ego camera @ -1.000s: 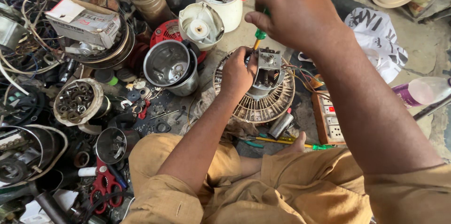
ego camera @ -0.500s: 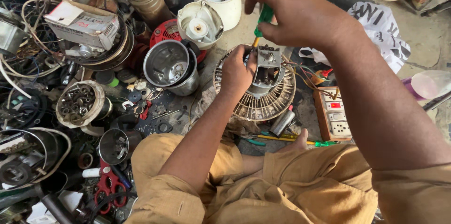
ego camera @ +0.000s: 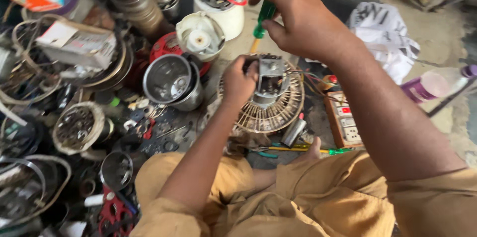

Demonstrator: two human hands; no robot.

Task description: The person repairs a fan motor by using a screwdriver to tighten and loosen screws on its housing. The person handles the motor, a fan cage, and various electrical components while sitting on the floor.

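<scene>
A: Where's the small grey metal motor block [ego camera: 271, 82]?
B: Frame centre, atop the round cream wire fan guard [ego camera: 278, 113]. Left hand [ego camera: 239, 80] clamped on its 9 o'clock side.
A: Right hand [ego camera: 298, 21]?
B: At 12, fingers pinched round a green-handled screwdriver w/ yellow shank [ego camera: 262, 21], tip pointing down toward the motor.
A: Around it?
B: Shiny steel jar [ego camera: 171, 82] at 9. White power strip w/ red switches [ego camera: 344, 120] at 3. Yellow-green screwdriver [ego camera: 303, 150] on the floor at 6.
</scene>
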